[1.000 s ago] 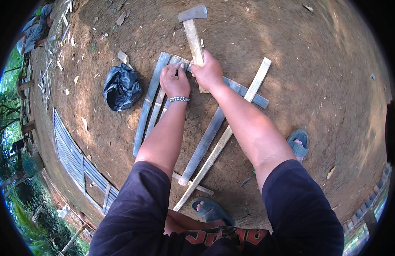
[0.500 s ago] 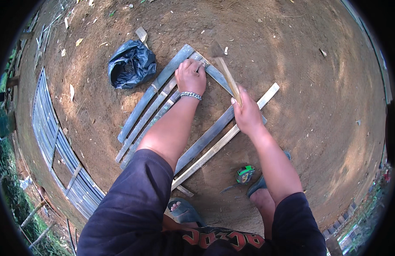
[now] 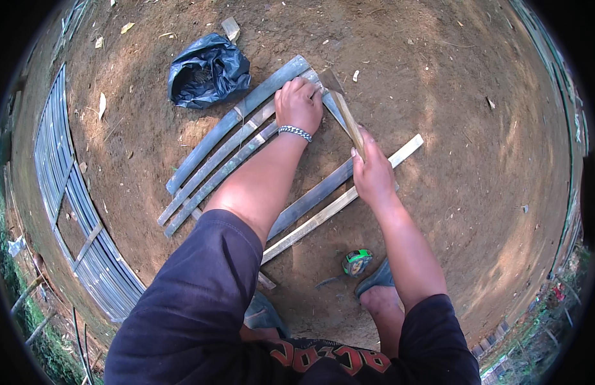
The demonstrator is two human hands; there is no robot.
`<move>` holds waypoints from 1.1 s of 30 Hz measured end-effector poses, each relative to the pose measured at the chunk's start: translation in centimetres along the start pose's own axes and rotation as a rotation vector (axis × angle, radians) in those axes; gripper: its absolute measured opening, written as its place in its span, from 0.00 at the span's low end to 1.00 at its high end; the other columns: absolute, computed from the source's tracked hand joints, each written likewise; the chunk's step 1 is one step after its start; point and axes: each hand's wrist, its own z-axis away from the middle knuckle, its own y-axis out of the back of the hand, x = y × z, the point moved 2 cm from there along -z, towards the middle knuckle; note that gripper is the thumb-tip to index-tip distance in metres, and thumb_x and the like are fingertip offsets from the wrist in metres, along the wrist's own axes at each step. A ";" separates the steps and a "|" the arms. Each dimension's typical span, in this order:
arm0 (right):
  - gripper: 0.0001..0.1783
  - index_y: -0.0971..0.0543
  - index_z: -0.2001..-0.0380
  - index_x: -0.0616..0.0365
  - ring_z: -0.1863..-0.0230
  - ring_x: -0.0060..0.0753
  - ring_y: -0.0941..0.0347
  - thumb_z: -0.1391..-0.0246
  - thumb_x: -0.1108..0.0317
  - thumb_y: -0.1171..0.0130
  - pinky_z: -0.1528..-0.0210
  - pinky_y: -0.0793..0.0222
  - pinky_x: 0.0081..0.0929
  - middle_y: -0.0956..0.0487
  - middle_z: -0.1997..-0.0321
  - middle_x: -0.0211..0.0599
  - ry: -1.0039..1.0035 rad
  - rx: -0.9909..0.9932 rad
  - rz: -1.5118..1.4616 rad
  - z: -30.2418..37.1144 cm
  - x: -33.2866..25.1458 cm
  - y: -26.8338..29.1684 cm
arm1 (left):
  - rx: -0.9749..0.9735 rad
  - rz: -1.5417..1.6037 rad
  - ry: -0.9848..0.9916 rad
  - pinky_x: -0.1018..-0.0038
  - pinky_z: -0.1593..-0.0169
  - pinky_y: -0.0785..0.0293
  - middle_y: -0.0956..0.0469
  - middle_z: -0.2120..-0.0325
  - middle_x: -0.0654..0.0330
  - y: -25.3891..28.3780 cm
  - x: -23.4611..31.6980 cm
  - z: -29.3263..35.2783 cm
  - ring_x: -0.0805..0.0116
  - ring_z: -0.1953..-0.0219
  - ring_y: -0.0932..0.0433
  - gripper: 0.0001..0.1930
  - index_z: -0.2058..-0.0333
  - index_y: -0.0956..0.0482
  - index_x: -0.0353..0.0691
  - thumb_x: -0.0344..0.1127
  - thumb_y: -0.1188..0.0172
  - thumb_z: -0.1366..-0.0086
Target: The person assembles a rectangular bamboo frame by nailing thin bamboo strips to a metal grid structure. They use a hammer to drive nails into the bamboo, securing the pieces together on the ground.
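My left hand is closed in a pinch over the far corner of a frame of bamboo slats. What its fingers hold is too small to make out. In my right hand is the wooden handle of a hatchet. Its flat, dark head lies close beside my left fingertips, at the corner. A wide grey slat runs from that corner toward the near left, with two narrower slats alongside. Nearer to me, a dark slat and a pale slat lie side by side.
A crumpled dark plastic bag stands open beyond the frame, with thin bits inside. A green and black tape measure lies near my foot. At the left is a finished-looking slatted panel. The ground is brown dirt with scattered chips and leaves.
The hatchet head has come down toward the corner beside my left fingers. My left hand stays at the corner. The whole view has shifted slightly.
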 end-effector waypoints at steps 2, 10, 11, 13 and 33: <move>0.29 0.34 0.32 0.54 0.43 0.62 0.25 0.36 0.69 0.45 0.44 0.26 0.50 0.23 0.40 0.55 -0.118 -0.075 0.014 -0.2 0.3 0.0 | -0.005 0.004 0.007 0.62 0.48 0.30 0.19 0.62 0.63 0.1 0.1 -0.2 0.60 0.54 0.22 0.04 0.68 0.14 0.45 0.36 0.33 0.41; 0.28 0.34 0.33 0.52 0.43 0.61 0.24 0.36 0.68 0.45 0.44 0.26 0.50 0.23 0.40 0.53 -0.151 -0.103 0.056 -0.6 0.1 0.3 | -0.024 -0.003 0.027 0.62 0.48 0.30 0.19 0.62 0.63 0.1 -0.1 -0.1 0.60 0.54 0.22 0.04 0.68 0.14 0.45 0.35 0.33 0.41; 0.28 0.33 0.33 0.51 0.43 0.61 0.24 0.36 0.68 0.44 0.44 0.26 0.49 0.23 0.40 0.53 -0.165 -0.103 0.055 -0.6 0.3 0.4 | -0.026 0.001 0.026 0.62 0.49 0.30 0.19 0.62 0.63 0.1 -0.1 -0.2 0.60 0.54 0.22 0.04 0.68 0.14 0.45 0.35 0.33 0.41; 0.29 0.33 0.33 0.51 0.43 0.61 0.24 0.36 0.68 0.44 0.44 0.26 0.49 0.23 0.40 0.53 -0.141 -0.058 0.038 -0.5 0.2 0.5 | -0.034 0.006 0.027 0.62 0.49 0.30 0.19 0.62 0.63 0.1 0.0 -0.2 0.60 0.54 0.22 0.04 0.68 0.14 0.44 0.35 0.33 0.41; 0.37 0.31 0.37 0.57 0.45 0.65 0.23 0.47 0.58 0.29 0.42 0.28 0.50 0.19 0.49 0.62 -0.354 0.160 -0.065 -13.6 1.4 -4.0 | 0.004 0.073 -0.009 0.62 0.45 0.31 0.19 0.59 0.60 -0.1 -0.1 -0.1 0.58 0.51 0.22 0.07 0.64 0.14 0.45 0.34 0.34 0.42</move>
